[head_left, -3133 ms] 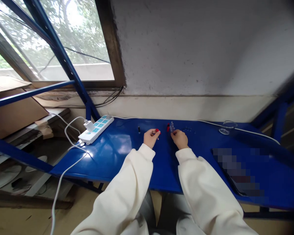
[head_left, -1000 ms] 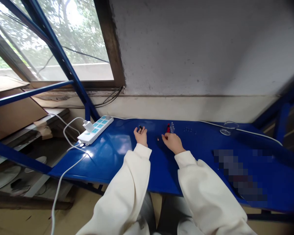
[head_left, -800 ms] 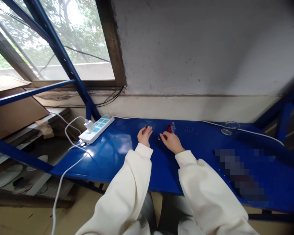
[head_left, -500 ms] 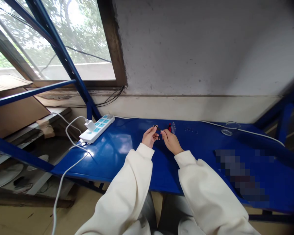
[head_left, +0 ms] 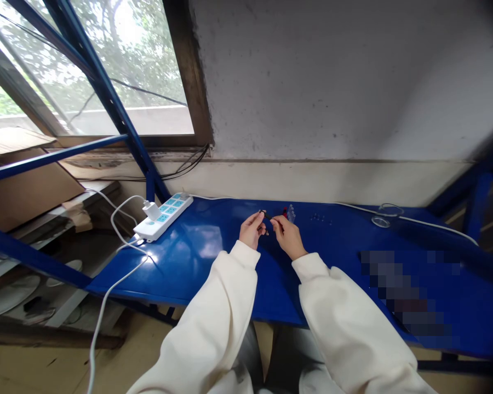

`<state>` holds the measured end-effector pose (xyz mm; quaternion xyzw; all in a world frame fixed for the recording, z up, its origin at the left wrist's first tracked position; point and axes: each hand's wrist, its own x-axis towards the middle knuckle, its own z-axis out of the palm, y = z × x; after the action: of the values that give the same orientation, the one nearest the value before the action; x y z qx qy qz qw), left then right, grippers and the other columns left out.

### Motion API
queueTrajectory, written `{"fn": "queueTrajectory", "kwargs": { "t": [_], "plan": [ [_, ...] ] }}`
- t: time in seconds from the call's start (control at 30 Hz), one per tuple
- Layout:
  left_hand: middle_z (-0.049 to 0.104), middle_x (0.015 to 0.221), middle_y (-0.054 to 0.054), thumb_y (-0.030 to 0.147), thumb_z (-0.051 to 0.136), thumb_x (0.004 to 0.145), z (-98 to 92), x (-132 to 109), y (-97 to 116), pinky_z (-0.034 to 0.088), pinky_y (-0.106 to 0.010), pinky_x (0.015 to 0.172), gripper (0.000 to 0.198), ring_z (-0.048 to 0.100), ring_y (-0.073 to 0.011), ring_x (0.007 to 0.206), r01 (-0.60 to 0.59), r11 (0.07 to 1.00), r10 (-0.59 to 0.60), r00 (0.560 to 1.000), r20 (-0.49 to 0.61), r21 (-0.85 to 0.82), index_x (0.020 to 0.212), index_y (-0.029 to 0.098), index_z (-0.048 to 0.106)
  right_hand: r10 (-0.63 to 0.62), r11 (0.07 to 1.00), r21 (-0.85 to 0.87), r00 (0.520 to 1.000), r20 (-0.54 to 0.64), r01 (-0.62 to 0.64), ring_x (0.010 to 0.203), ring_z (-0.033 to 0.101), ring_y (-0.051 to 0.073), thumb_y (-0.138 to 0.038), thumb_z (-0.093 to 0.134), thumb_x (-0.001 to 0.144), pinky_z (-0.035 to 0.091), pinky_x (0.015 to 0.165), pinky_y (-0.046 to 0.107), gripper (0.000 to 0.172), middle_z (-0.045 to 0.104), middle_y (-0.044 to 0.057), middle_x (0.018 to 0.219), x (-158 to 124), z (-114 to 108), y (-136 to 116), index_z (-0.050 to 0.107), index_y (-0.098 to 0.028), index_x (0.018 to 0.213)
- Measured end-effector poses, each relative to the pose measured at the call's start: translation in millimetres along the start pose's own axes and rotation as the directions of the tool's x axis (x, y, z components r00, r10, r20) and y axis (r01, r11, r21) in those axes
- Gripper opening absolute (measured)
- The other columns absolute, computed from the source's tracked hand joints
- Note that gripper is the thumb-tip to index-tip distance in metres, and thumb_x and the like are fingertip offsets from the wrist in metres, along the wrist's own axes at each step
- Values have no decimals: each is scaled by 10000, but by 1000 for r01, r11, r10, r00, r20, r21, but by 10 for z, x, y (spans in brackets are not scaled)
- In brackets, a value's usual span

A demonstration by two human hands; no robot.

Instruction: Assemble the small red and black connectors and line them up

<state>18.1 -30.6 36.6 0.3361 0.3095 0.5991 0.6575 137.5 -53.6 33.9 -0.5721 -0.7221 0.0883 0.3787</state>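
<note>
Left grip (head_left: 251, 231) and right grip (head_left: 288, 236) clamped on opposite ends of a small black piece (head_left: 267, 215).

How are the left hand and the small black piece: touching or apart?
Touching. The head view shows the left hand pinching the small black piece, without a gap.

I face a scuffed grey wall (head_left: 337, 82) with a pale lower band (head_left: 312, 180). Trees (head_left: 145, 38) show through the window (head_left: 148, 82) on my left, and light glints off the blue table (head_left: 176, 273)
</note>
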Motion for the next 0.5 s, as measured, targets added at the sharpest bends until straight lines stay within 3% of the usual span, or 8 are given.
{"fn": "queueTrajectory", "kwargs": {
  "t": [0.3,0.5],
  "plan": [
    [521,576,27,305,668,594,-15,22,28,312,-171,375,293,391,-12,382,-67,996,71,995,-72,58,810,113,622,17,998,-65,1000,-20,-19,834,573,150,-382,295,868,391,699,215,327,603,51,991,10,-34,-13,515,-195,1021],
    [515,577,25,269,640,606,-13,4,41,328,-184,387,261,403,-22,386,-69,996,69,998,1,59,810,109,611,57,998,5,998,-15,-57,651,561,131,-417,246,872,389,630,217,356,607,31,815,-9,-74,-53,477,-188,1015]
  ]
}}
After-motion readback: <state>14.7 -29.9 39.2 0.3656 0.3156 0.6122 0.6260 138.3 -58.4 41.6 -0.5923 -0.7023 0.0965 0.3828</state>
